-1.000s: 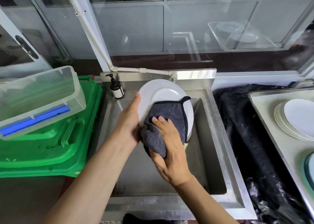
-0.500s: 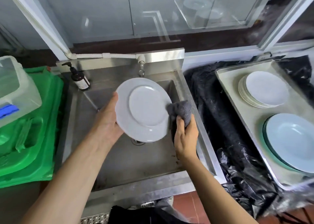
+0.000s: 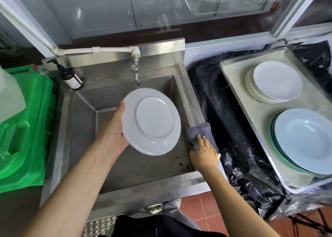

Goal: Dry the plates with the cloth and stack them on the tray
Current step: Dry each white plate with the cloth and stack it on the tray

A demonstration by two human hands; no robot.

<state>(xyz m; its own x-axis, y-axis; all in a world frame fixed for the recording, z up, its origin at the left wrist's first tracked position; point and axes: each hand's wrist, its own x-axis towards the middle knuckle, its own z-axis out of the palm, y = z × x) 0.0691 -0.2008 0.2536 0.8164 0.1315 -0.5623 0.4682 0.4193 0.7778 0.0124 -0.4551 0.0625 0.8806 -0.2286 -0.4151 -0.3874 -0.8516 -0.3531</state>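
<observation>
My left hand point(image 3: 113, 134) grips the left rim of a white plate point(image 3: 152, 121), holding it underside up over the steel sink point(image 3: 125, 165). My right hand point(image 3: 203, 156) presses the grey cloth point(image 3: 199, 130) onto the sink's right rim, fingers on top of it. To the right a metal tray point(image 3: 239, 100) carries a stack of white plates point(image 3: 274, 82) at its far end and pale blue deep plates point(image 3: 305, 139) at its near end.
A tap point(image 3: 136, 71) hangs over the back of the sink, with a dark soap bottle point(image 3: 71, 76) at its back left corner. Green plastic crates point(image 3: 23, 129) sit to the left. Black plastic sheeting point(image 3: 224, 129) covers the gap between sink and tray.
My right hand took the cloth off the plate and moved it right, down onto the sink rim. My left hand turned the plate flatter. The view swung right, showing the tray.
</observation>
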